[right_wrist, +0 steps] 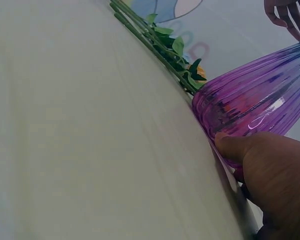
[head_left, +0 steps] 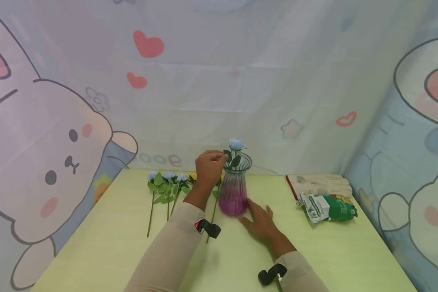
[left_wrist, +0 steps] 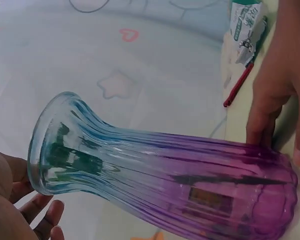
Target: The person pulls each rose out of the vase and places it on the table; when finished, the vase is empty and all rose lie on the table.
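Note:
A ribbed glass vase (head_left: 233,194), clear blue at the neck and purple below, stands upright on the table. One light blue artificial rose (head_left: 236,144) rises from its mouth, with green leaves in the neck. Beside the left of the rim is my left hand (head_left: 209,167), its fingertips close to the rose's leaves. The left wrist view shows these fingers loosely bent and spread apart by the rim (left_wrist: 35,145); the thumb is hidden. Low on the vase, my right hand (head_left: 260,222) holds the base from the right, thumb (right_wrist: 230,145) against the purple glass.
Several blue artificial roses (head_left: 168,177) lie left of the vase, stems toward me. Yellow blooms (head_left: 193,176) show partly behind my left wrist. At the right are pale gloves (head_left: 323,184) and a green-and-white packet (head_left: 330,207). A printed cloth backdrop (head_left: 241,89) hangs behind the table.

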A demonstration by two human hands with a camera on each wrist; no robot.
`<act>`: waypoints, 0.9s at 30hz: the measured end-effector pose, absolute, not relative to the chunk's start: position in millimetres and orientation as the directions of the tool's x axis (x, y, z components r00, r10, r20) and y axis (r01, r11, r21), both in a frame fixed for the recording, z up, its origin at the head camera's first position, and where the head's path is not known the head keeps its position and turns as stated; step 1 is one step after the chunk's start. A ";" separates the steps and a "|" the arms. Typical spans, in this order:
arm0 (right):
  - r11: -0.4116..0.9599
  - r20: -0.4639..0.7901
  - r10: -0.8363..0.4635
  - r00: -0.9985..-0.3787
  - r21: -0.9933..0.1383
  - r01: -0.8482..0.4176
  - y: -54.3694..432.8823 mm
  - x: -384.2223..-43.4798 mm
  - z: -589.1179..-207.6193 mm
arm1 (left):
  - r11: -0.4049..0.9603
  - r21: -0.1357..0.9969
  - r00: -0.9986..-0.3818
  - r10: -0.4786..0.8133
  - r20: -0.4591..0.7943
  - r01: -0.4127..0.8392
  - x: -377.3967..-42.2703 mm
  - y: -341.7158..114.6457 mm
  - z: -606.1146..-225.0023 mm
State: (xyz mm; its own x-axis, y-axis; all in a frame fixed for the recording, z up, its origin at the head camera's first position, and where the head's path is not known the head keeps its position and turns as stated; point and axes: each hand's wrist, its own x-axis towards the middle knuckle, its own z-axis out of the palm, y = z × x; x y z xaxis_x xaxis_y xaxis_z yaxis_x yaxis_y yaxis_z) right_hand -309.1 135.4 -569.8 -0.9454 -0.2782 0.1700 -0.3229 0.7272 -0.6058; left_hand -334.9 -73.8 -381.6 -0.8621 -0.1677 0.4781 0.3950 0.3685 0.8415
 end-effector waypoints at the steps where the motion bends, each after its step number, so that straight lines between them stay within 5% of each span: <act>1: 0.726 0.174 -0.279 -0.944 -0.606 -0.326 135.0 -309.1 -569.8 | 0.364 0.849 -0.868 -0.175 0.465 0.382 -335.7 -74.0 -381.1; 9: 0.732 0.175 -0.277 -0.945 -0.598 -0.325 134.1 -307.8 -568.7 | 0.363 0.857 -0.887 -0.141 0.439 0.366 -334.2 -80.5 -370.2; 21: 0.730 0.179 -0.278 -0.944 -0.599 -0.329 133.9 -306.6 -566.3 | 0.550 0.759 -0.921 0.048 0.387 0.348 -331.4 -96.7 -344.4; 24: 0.726 0.186 -0.276 -0.943 -0.602 -0.331 133.5 -306.6 -566.0 | 0.499 0.809 -0.942 0.050 0.331 0.311 -332.3 -100.8 -340.9; 27: 0.729 0.187 -0.278 -0.942 -0.598 -0.334 132.8 -306.4 -566.0 | 0.309 0.921 -0.971 0.085 0.221 0.237 -333.5 -105.5 -340.0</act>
State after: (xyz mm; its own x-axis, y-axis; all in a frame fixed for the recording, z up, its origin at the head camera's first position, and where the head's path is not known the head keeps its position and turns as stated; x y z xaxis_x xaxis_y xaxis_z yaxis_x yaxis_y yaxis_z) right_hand -306.4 132.8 -566.0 -0.9422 -0.2780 0.1870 -0.3337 0.7287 -0.5980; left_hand -333.5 -105.5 -340.0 -0.9715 0.0848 0.2213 0.2368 0.3085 0.9213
